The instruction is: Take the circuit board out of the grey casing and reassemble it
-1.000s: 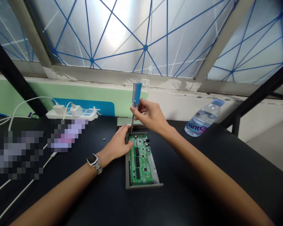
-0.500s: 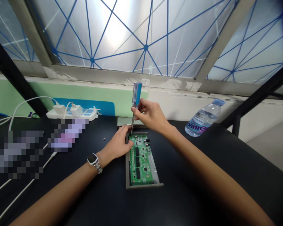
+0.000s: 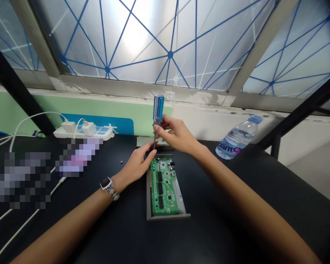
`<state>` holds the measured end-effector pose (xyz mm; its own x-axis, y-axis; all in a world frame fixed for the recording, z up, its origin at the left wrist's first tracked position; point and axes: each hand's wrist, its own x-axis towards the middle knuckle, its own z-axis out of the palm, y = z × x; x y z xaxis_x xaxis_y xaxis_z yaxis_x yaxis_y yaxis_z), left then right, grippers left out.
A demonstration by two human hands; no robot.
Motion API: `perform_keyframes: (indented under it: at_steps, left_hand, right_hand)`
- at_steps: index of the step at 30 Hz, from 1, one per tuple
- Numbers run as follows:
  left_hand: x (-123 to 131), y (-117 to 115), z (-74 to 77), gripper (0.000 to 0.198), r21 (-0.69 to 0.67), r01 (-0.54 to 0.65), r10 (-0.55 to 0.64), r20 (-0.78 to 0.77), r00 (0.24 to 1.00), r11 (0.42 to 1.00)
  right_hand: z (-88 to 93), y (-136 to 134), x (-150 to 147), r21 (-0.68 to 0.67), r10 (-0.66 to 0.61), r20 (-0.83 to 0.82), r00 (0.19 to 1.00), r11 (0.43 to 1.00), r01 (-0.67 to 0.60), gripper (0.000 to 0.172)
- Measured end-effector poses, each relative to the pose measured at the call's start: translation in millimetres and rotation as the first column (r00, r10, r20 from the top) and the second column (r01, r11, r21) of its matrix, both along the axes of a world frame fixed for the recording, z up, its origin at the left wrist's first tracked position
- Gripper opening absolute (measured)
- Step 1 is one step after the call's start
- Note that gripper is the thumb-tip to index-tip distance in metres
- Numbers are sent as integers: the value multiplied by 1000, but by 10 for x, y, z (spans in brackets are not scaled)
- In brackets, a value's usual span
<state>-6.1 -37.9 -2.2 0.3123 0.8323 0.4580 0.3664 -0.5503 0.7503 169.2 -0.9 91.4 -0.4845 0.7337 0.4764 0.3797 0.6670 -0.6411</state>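
A green circuit board lies in a grey open case on the black table. My right hand grips a screwdriver with a clear blue handle, held upright just above the board's far left corner. The fingers of my left hand pinch at the screwdriver's tip, above the far corner of the case; whether they hold a screw there I cannot make out. A watch sits on my left wrist.
A tiny loose screw lies left of the case. A white power strip with chargers and white cables stands at the back left. A water bottle lies at the right. Blurred-out items are at the left.
The screwdriver has lifted off the board's far left corner. My left hand has risen from the case edge and its fingers now pinch at the tip.
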Motion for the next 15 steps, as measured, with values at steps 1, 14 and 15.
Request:
perform_keyframes:
  at_steps: [1, 14, 15]
  left_hand:
    - [5, 9, -3, 38, -33, 23, -22, 48, 999, 999]
    - [43, 45, -49, 30, -96, -12, 32, 208, 978, 995]
    - [48, 39, -43, 29, -89, -27, 44, 195, 980, 996]
  right_hand:
    - [0, 0, -2, 8, -8, -6, 1000, 1000, 8, 22]
    - [12, -109, -187, 239, -407, -15, 913, 886, 398, 48]
    - [11, -109, -204, 260, -431, -1, 902, 871, 417, 49]
